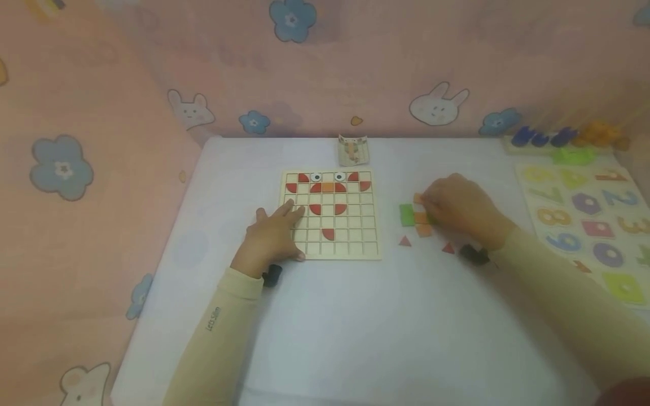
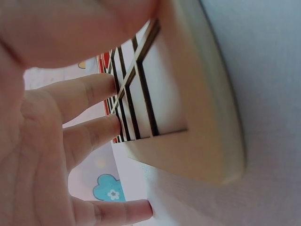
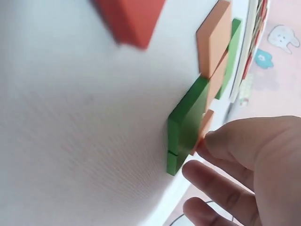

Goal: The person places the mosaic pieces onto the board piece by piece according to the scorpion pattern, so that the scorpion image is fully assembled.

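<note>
A square wooden grid board (image 1: 355, 248) lies on the white table, with red quarter-round pieces (image 1: 328, 234), two eye pieces (image 1: 339, 177) and an orange square (image 1: 328, 187) in its cells. My left hand (image 1: 269, 239) rests spread on the board's left edge; in the left wrist view its fingers (image 2: 89, 134) reach over the grid (image 2: 202, 150). To the right of the board, my right hand (image 1: 459, 208) pinches an orange piece (image 3: 205, 127) between thumb and finger, beside green pieces (image 3: 188, 117) and other orange pieces (image 3: 215, 37).
A small picture card (image 1: 352, 151) stands behind the board. Red triangles (image 1: 404, 241) lie nearer me, with dark objects (image 1: 474, 255) by each wrist. At the right are a number board (image 1: 574, 211) and blue and orange toys (image 1: 540, 138). Patterned cloth (image 1: 325, 73) hangs behind.
</note>
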Motion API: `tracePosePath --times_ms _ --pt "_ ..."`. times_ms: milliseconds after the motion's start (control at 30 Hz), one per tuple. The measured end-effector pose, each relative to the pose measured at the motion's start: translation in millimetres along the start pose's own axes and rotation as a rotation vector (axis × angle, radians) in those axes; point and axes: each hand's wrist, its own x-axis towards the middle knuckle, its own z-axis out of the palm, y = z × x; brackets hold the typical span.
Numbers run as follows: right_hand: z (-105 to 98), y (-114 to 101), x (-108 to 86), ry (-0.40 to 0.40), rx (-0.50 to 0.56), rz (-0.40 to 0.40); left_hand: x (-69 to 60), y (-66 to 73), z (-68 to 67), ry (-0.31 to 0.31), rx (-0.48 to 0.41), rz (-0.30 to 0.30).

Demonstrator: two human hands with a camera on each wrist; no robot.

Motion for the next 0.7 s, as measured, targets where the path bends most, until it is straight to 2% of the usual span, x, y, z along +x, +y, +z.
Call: tracePosePath --times_ms 167,333,367,433,500,567,633,700 --pt "-2 0 10.4 -0.029 0.002 0.031 1.1 -1.3 0.9 0.009 -0.011 -0.005" --pt "-8 -9 20.0 -0.007 -0.076 -0.026 0.9 -2.4 1.1 0.001 -0.007 -0.01" --pt "-10 -14 23.4 -0.007 -0.067 -0.017 0.8 -2.6 1.1 -0.001 -0.006 -0.01" --pt "-13 -26 32.0 -0.016 -0.035 0.005 0.7 -2.9 1.2 -0.001 -0.003 -0.012" --pt "-16 -43 43.2 -0.031 0.048 0.038 0.9 -3.0 1.3 0.001 -0.004 -0.014" --pt "-18 -63 56.7 -0.037 0.116 0.032 1.2 -2.8 1.4 0.003 -0.005 -0.012" --pt "-20 -83 69.3 -0.029 0.131 -0.03 2.0 -2.3 1.7 0.003 -0.006 -0.01" --pt "-21 -104 81.0 -0.018 0.104 -0.11 2.9 -1.7 2.1 0.001 -0.008 -0.007"
